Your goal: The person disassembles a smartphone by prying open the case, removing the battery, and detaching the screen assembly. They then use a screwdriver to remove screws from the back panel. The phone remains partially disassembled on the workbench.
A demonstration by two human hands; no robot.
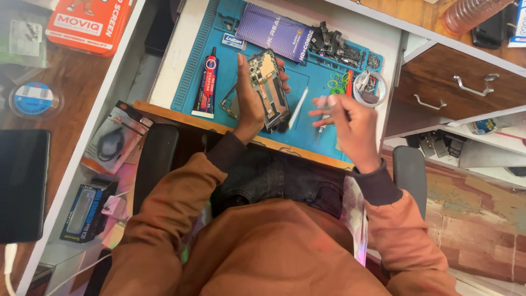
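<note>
Here, going from the left edge, a dark tablet [23, 185] lies flat on the wooden side surface, with a round blue-labelled tin [34, 98] above it and an orange box [90, 22] at the top; nearer the chair sit two small packaged items, one grey [115, 140] and one blue-black [82, 211]; the blue work mat [309, 82] covers the white desk [167, 66] ahead of the person; a glue tube [207, 85] with a red and black label lies upright along the mat's left part; just beside it the left hand [249, 101] rises from an orange sleeve with a dark cuff, the forearm angled up from the lap, wrist straight, thumb stretched along the left edge and fingers curled round the far edge of an opened phone [269, 90]; the hand is closed on the phone, holding it tilted above the mat, inner parts facing up; a purple flat pack [274, 30] lies beyond it at the top of the mat; a thin white tool [298, 107] rests on the mat between the two hands; the right hand [348, 123] hovers near the mat's front edge, wrist bent inward, fingers loosely spread and blurred; whether it pinches anything I cannot tell; beyond it lie a heap of dark parts [334, 46] and a round clear dish [370, 87]; a wooden drawer [457, 90] with metal handles stands at the right.
</note>
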